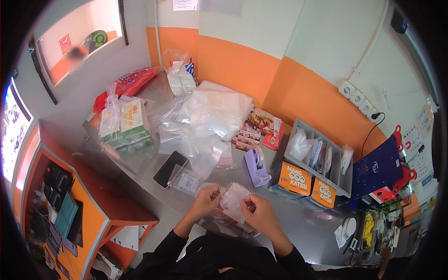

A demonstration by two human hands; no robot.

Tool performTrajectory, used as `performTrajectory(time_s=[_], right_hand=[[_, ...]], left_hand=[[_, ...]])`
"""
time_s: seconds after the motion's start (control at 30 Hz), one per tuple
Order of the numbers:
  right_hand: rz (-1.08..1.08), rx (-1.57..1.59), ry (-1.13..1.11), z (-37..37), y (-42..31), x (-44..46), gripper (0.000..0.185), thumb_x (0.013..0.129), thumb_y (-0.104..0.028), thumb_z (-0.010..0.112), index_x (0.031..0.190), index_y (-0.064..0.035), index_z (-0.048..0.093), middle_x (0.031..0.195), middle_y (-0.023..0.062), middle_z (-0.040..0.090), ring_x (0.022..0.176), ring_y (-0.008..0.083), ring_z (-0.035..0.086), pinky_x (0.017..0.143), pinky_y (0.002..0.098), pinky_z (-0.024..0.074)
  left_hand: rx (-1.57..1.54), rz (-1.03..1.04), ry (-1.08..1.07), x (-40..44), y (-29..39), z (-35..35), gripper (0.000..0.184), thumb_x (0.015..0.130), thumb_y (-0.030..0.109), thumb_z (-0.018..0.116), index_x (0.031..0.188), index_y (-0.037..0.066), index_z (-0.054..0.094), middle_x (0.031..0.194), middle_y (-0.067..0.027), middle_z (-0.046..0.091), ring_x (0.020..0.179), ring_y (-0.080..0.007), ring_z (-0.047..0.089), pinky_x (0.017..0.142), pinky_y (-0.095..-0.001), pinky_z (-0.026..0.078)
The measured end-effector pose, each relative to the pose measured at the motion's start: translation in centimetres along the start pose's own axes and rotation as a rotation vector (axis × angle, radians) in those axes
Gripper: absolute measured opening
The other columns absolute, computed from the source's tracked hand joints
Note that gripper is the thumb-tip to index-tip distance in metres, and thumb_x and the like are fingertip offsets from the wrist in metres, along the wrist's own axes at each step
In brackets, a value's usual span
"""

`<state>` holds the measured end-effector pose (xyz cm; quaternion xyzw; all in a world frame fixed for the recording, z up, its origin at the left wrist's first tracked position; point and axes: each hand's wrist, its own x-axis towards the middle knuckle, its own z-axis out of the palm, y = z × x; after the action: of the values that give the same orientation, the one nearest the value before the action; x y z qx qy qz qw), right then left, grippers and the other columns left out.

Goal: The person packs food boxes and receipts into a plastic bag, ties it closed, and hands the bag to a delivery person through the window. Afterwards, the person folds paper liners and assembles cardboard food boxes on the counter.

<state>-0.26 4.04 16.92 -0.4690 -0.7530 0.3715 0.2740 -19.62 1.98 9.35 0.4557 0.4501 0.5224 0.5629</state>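
At the front edge of the metal table, my left hand (pixel 208 201) pinches one side of a small clear plastic bag (pixel 234 197). My right hand (pixel 257 213) has its fingertips closed on the bag's other side. Beneath the bag is more clear packaging with reddish contents, which I cannot make out. Just beyond my hands stands a purple tape dispenser (pixel 252 169) with a roll of tape. Left of the bag lie a clear packet (pixel 187 182) with something printed inside and a black-screened phone (pixel 171 170).
Stacked clear plastic bags (pixel 217 109) cover the table's back. Red printed cards (pixel 262 125) lie beside them. On the right, a grey divided bin (pixel 301 156) sits behind orange boxes (pixel 295 178). Wrapped green-and-white packs (pixel 128 123) are at left, near an orange shelf unit (pixel 109 210).
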Motion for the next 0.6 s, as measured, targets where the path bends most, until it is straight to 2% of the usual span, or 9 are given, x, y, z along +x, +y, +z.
performTrajectory(time_s=[0.03, 0.13, 0.23, 0.33, 0.43, 0.6], right_hand=[[-0.007, -0.024, -0.007, -0.4, -0.5, -0.1, 0.013, 0.084, -0.011, 0.062, 0.085, 0.0014, 0.061, 0.062, 0.0081, 0.061, 0.055, 0.0153, 0.059, 0.054, 0.027, 0.0463], [-0.042, -0.133, -0.05, -1.8, -2.9, -0.2, 0.011, 0.082, -0.011, 0.063, 0.082, -0.0012, 0.06, 0.074, 0.0101, 0.064, 0.067, 0.0198, 0.064, 0.061, 0.0297, 0.0491], [-0.53, -0.082, 0.043, -0.1, -2.8, 1.0, 0.009, 0.081, -0.01, 0.061, 0.085, -0.003, 0.057, 0.092, 0.0143, 0.064, 0.086, 0.0268, 0.063, 0.073, 0.0348, 0.0489], [-0.563, 0.174, -0.019, 3.3, -1.9, 2.7, 0.012, 0.082, -0.007, 0.061, 0.091, -0.0028, 0.055, 0.1, 0.0142, 0.062, 0.095, 0.0292, 0.059, 0.082, 0.037, 0.0466], [-0.556, 0.172, -0.126, 5.2, 0.3, 3.7, 0.013, 0.082, -0.005, 0.061, 0.093, -0.001, 0.053, 0.099, 0.0139, 0.063, 0.094, 0.0302, 0.06, 0.084, 0.039, 0.0462], [-0.607, 0.09, -0.047, 6.1, 0.6, 4.0, 0.013, 0.084, -0.002, 0.059, 0.097, -0.0028, 0.057, 0.094, 0.0109, 0.065, 0.092, 0.0281, 0.062, 0.08, 0.0366, 0.0475]], left_hand=[[0.024, 0.022, 0.017, -0.1, -0.2, 0.1, 0.013, 0.086, -0.006, 0.043, 0.09, -0.003, 0.055, 0.08, -0.0053, 0.062, 0.07, -0.0115, 0.064, 0.057, -0.0241, 0.053], [0.034, 0.071, 0.042, -0.3, -0.7, 0.1, 0.01, 0.086, -0.005, 0.044, 0.088, -0.001, 0.053, 0.079, -0.0026, 0.061, 0.067, -0.0065, 0.06, 0.053, -0.0217, 0.048], [-0.015, 0.079, 0.037, -0.6, -1.5, -0.6, 0.006, 0.087, -0.002, 0.047, 0.087, 0.001, 0.053, 0.078, 0.0004, 0.059, 0.066, -0.0024, 0.054, 0.053, -0.0192, 0.042], [-0.113, 0.009, 0.049, -0.9, -1.4, -0.7, 0.003, 0.086, 0.001, 0.051, 0.088, 0.002, 0.053, 0.077, 0.0034, 0.055, 0.067, -0.0005, 0.05, 0.054, -0.0179, 0.039], [-0.051, 0.026, 0.005, -0.8, -2.5, -2.0, 0.008, 0.084, 0.002, 0.055, 0.092, 0.002, 0.054, 0.077, 0.0051, 0.053, 0.067, -0.0002, 0.049, 0.054, -0.0178, 0.038], [0.098, 0.079, 0.042, -1.3, -1.5, -1.9, 0.015, 0.084, 0.003, 0.056, 0.098, 0.0, 0.053, 0.081, 0.0031, 0.055, 0.069, -0.0015, 0.051, 0.056, -0.0192, 0.042]])
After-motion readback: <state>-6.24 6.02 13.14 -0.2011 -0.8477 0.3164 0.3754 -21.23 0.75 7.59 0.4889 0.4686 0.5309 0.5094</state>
